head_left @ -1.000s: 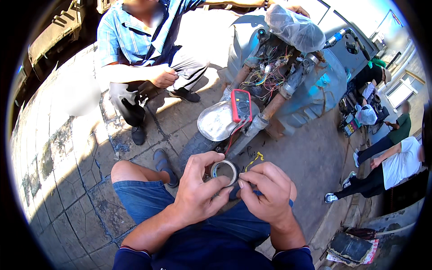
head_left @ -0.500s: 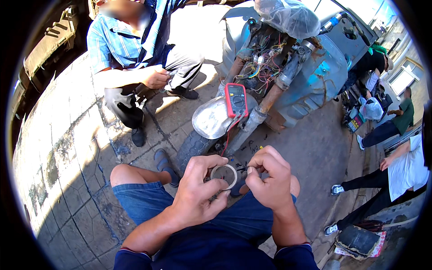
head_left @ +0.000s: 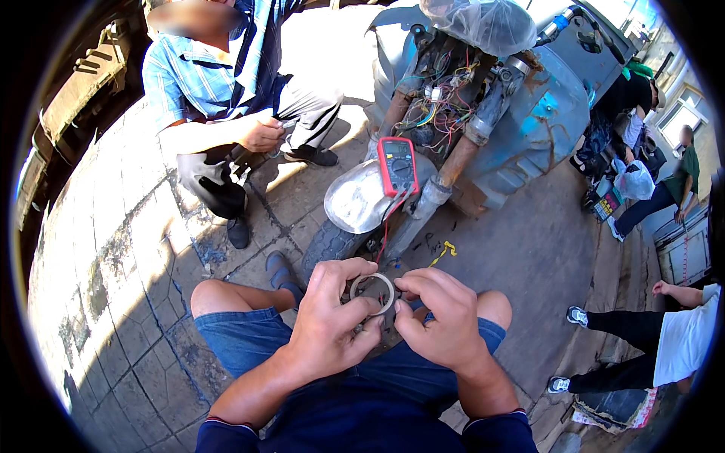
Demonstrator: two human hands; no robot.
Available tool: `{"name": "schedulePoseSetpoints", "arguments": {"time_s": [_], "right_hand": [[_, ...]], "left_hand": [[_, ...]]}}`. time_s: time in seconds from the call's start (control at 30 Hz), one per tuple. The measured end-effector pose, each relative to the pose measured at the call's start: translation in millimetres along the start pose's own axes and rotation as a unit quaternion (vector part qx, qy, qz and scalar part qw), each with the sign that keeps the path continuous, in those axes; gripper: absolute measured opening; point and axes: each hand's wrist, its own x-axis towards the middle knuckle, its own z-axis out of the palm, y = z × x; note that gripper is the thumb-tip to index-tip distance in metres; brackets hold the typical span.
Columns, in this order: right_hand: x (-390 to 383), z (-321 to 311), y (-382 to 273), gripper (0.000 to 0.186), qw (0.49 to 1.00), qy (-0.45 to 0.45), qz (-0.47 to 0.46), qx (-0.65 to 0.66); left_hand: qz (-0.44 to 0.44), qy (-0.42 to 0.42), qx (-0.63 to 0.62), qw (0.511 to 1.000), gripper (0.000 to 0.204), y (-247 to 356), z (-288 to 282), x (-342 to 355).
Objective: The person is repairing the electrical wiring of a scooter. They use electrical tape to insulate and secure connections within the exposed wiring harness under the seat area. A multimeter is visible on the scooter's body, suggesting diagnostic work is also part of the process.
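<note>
My left hand [head_left: 332, 313] grips a pale ring [head_left: 392, 293], like a nearly bare tape core, between thumb and fingers, its opening facing up. Close to the ring's right side is my right hand [head_left: 445, 313], thumb and forefinger closed together. A small dark bit shows at those fingertips; what it is cannot be made out. Just beyond, a red multimeter [head_left: 398, 164] leans on the metal front mudguard [head_left: 353, 200] of a worn vehicle. Its red lead [head_left: 387, 235] runs down behind my hands.
Loose coloured wires [head_left: 442, 106] spill from the vehicle's open front between its fork legs. A yellow strip [head_left: 444, 253] lies on the ground beyond my right hand. A seated person [head_left: 219, 98] is at the far left. Several people stand or bend at the right beside bags.
My right hand has moved left, its fingertips now close against the ring. My left hand still holds the ring. The person in white at the right has shifted.
</note>
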Motion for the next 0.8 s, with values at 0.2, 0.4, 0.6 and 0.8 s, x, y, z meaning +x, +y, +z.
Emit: {"name": "schedulePoseSetpoints", "arguments": {"time_s": [0.2,0.4,0.6,0.8], "right_hand": [[0,0,12,0.013,1.0,0.028,0.001,-0.01],[-7,4,36,0.011,0.98,0.006,0.16,0.115],[-9,-2,43,0.038,0.81,-0.136,0.282,0.497],[-16,-1,40,0.048,0.778,-0.186,0.223,0.557]], "left_hand": [[-0.004,-0.021,-0.026,0.999,0.025,1,3,1],[-0.097,-0.088,-0.283,0.95,0.023,-11,-2,-3],[-0.156,-0.084,-0.294,0.939,0.027,-24,-8,-11],[-0.161,-0.087,-0.274,0.944,0.027,-27,-12,-10]]}}
